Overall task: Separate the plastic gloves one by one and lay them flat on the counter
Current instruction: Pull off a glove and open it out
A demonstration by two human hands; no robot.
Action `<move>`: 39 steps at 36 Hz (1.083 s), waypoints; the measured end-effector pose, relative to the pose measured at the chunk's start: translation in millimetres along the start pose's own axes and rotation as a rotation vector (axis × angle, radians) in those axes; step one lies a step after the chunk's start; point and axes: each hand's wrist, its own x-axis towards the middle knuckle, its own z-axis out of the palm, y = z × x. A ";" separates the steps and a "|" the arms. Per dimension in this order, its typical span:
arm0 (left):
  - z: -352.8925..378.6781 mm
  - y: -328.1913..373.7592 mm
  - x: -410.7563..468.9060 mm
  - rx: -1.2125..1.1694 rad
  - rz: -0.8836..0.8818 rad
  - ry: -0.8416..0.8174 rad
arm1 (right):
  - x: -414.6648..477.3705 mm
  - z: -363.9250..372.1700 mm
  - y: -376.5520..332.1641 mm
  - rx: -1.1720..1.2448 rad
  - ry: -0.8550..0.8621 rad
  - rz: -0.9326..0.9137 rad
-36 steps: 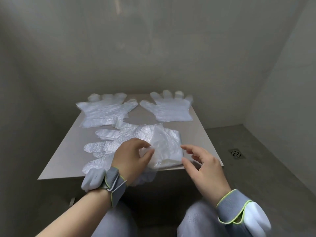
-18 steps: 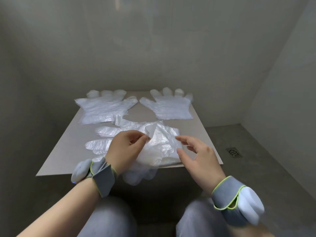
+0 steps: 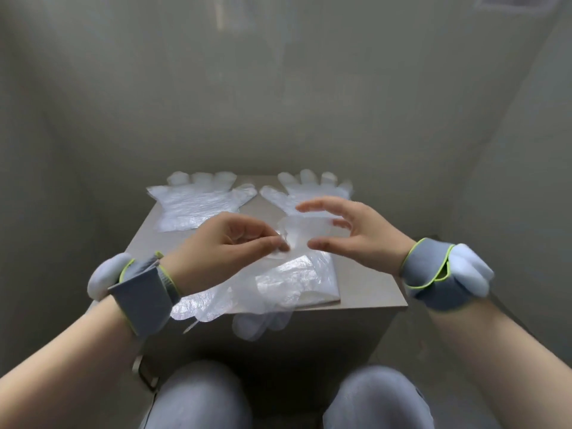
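Head view over a small desk (image 3: pixel 374 283) set against a grey wall (image 3: pixel 278 103). At the desk's near edge lies a pile (image 3: pixel 305 280) of clear plastic gloves. Some of its glove fingers point toward the desk's left side and others droop over the near edge. The left grip (image 3: pixel 226 246), above the desk's middle, pinches one edge of the top glove (image 3: pixel 305 230) between thumb and fingertips. This film is raised off the pile and trails back down to it. The right grip (image 3: pixel 362 233) hovers just beside the raised film, above the desk's right half, with fingers spread, thumb apart, holding nothing. Whether a fingertip touches the film cannot be told. At the desk's far end two gloves lie flat with fingers toward the wall: the far-left glove (image 3: pixel 198 205) in full view, the far-right glove (image 3: pixel 309 191) partly hidden behind the right grip. They lie side by side, thumbs pointing at each other, with a strip of bare desk between them. Each wrist bears a grey band with green trim and a white pod: left band (image 3: pixel 145 292), right band (image 3: pixel 433 274). Below the desk's near edge, two knees (image 3: pixel 201 397) in grey trousers.
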 end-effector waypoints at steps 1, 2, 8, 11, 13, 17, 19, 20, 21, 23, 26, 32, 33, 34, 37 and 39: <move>-2.5 1.0 0.7 -0.004 -0.005 -0.005 | 1.0 -2.8 -0.1 0.044 -0.016 0.018; -5.1 3.1 1.8 -0.005 -0.005 -0.003 | 0.8 -7.0 -1.6 0.078 -0.023 0.028; -10.5 18.2 6.9 -0.048 0.014 0.036 | -7.1 -21.4 -7.9 0.267 0.009 0.034; -11.9 26.7 12.4 -0.179 -0.033 0.067 | -11.0 -28.2 -19.3 0.317 0.035 0.015; -13.5 33.5 16.6 -0.237 -0.048 0.084 | -11.3 -33.3 -27.2 0.260 0.052 0.011; -13.5 54.2 30.1 -0.034 0.042 0.165 | -9.4 -48.0 -38.2 0.127 0.078 0.010; -15.5 61.3 41.0 0.002 0.057 0.198 | -6.9 -57.3 -41.2 0.086 0.111 0.008; -16.3 62.9 46.9 0.002 0.052 0.211 | -5.2 -62.3 -41.1 0.065 0.130 0.012; -16.7 63.4 53.1 0.006 0.042 0.220 | -3.5 -67.6 -39.9 0.042 0.143 0.024; -16.4 62.7 65.2 0.019 -0.002 0.212 | 1.5 -77.3 -36.3 0.002 0.139 0.080; -13.2 58.7 90.3 0.031 -0.067 0.176 | 10.4 -95.6 -31.2 -0.061 0.097 0.191; -11.4 46.5 148.7 0.159 -0.129 0.224 | 40.7 -122.1 -15.3 -0.175 0.087 0.342; -12.3 45.9 157.3 0.187 -0.137 0.227 | 47.9 -124.9 -10.9 -0.170 0.098 0.357; -13.4 45.1 168.0 0.193 -0.148 0.228 | 56.9 -128.3 -5.5 -0.163 0.108 0.366; -16.5 43.9 193.1 0.176 -0.168 0.254 | 79.0 -137.0 7.1 -0.112 0.147 0.360; -19.8 40.7 216.5 0.152 -0.156 0.276 | 99.0 -146.5 17.4 -0.058 0.203 0.356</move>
